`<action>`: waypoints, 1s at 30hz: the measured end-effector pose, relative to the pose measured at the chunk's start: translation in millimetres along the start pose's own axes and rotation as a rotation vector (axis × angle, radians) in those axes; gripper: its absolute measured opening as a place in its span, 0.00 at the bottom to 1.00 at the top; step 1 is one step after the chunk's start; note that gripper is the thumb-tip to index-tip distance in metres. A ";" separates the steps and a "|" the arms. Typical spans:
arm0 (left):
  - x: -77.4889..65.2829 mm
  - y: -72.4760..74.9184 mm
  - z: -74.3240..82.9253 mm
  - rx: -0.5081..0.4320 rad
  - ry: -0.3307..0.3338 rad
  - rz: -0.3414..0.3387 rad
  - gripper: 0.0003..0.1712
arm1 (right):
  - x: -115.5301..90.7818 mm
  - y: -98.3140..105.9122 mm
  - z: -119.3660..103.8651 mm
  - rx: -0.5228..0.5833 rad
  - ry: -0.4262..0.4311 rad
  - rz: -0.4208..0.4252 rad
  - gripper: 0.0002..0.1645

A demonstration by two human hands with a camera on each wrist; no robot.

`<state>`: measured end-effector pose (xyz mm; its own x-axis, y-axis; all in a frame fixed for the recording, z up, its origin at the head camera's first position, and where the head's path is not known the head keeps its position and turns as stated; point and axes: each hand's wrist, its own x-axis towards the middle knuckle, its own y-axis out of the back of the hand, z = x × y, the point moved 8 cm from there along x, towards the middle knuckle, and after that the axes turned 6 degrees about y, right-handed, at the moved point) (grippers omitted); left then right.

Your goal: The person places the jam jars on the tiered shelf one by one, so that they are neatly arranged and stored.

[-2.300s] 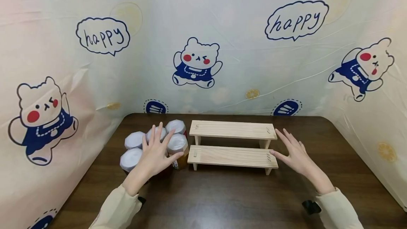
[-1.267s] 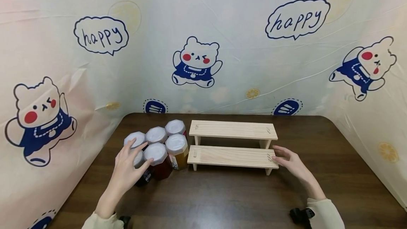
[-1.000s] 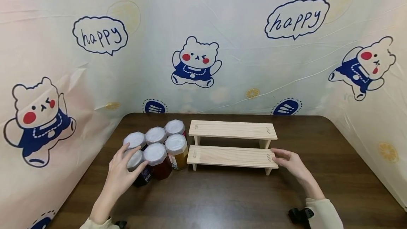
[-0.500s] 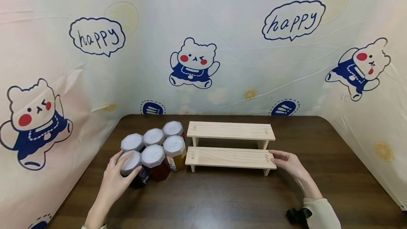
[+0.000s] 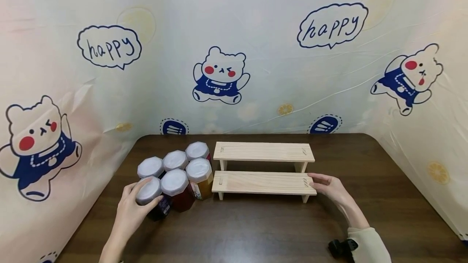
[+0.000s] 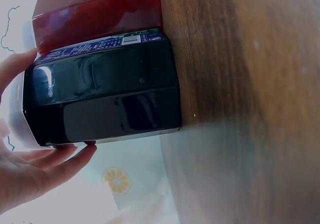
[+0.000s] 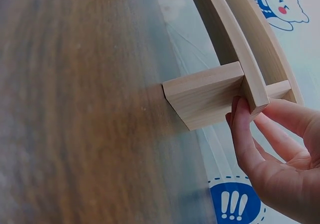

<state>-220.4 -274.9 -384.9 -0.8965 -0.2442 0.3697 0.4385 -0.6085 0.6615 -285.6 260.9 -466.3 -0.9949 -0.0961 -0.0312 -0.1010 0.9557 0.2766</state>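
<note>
In the head view my left hand (image 5: 128,211) holds the front-left jar (image 5: 159,211) near its pale lid, thumb on the right side, fingers on the left. The left wrist view shows this dark faceted jar (image 6: 105,91) upright on the table, its base against the wood. Touching it is a dark red jar (image 6: 100,16). My right hand (image 5: 335,192) pinches the right end of the lower board of a two-step wooden shelf (image 5: 261,182). In the right wrist view the fingertips (image 7: 241,109) lie at the board's end, beside the shelf's leg (image 7: 205,94).
Several more jars with pale octagonal lids stand close together behind and right of the held one, including an amber jar (image 5: 205,188) beside the shelf. A brown wooden table (image 5: 248,230) carries everything. A printed cloth (image 5: 263,64) hangs around its back and sides.
My left hand has come down from above the jars, moved left and closed around the front-left jar. My right hand has moved in to pinch the shelf's lower right end.
</note>
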 end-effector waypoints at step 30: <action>1.3 27.4 9.0 0.018 -0.081 0.243 0.33 | 0.4 -1.9 1.3 0.085 -0.019 -0.001 0.32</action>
<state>-209.0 -285.0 -360.5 -0.7568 -0.3199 0.5700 0.6424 -0.5254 0.5580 -285.8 259.4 -468.2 -0.9945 -0.0925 -0.0494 -0.1004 0.9758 0.1943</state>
